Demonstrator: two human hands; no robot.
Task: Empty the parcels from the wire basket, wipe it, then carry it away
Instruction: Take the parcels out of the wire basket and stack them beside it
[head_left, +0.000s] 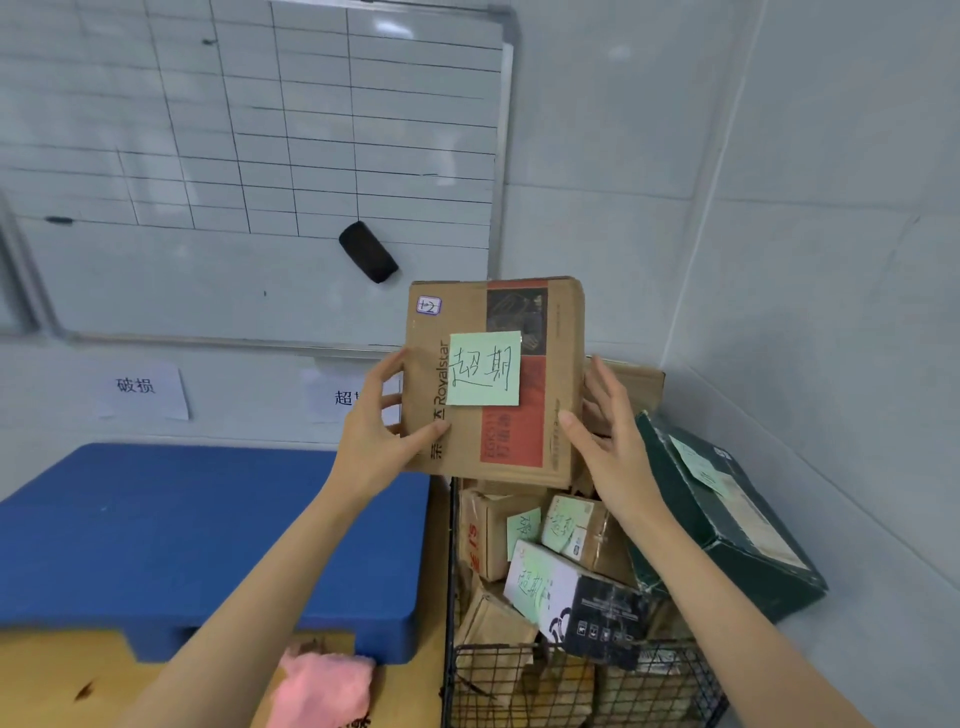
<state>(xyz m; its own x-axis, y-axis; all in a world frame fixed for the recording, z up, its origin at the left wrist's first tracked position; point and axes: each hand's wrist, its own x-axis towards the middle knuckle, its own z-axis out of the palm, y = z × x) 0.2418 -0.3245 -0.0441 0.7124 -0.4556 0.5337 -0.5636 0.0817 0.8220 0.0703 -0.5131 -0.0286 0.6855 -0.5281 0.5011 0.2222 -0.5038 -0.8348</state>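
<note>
A brown Royalstar cardboard box (550, 374) with a green sticky note is held upright above the black wire basket (571, 675). My left hand (376, 426) grips its left edge, thumb on the front face and fingers behind. My right hand (605, 431) lies against its right side with the fingers spread and nearly straight. The basket at the lower right is full of several parcels, among them a white and black box (576, 597), small brown boxes (493, 535) with green notes, and a dark green box (727, 519) leaning over the right rim.
A blue plastic platform (182, 540) sits to the left of the basket on a wooden surface. A pink cloth (324, 686) lies at its near edge. On the wall hang a whiteboard (260, 156) with a black eraser (368, 252) and paper labels (140, 389).
</note>
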